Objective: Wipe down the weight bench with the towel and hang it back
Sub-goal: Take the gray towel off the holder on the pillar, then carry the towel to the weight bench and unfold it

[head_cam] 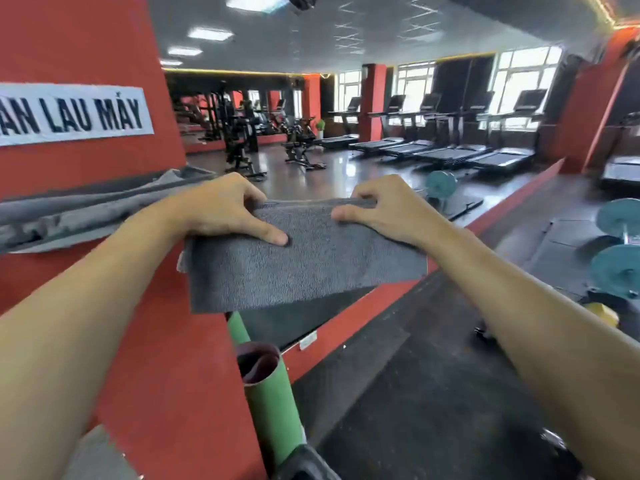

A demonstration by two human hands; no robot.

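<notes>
Beside the red padded pillar [138, 341] with other grey cloths [86, 209], the left hand [221, 209] and right hand [374, 213] each pinch the folded dark grey terry towel [304, 265] by its top edge, long axis running hand to hand.

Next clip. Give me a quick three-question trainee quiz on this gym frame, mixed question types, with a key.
1. True or false: both hands hold the grey towel by its top edge.
2. Which stands below the towel? A) green roll B) blue bucket C) wooden stool
3. Fill in: another grey cloth hangs against the red ____.

Key:
1. True; the left hand and right hand each have a grip on it.
2. A
3. wall
</notes>
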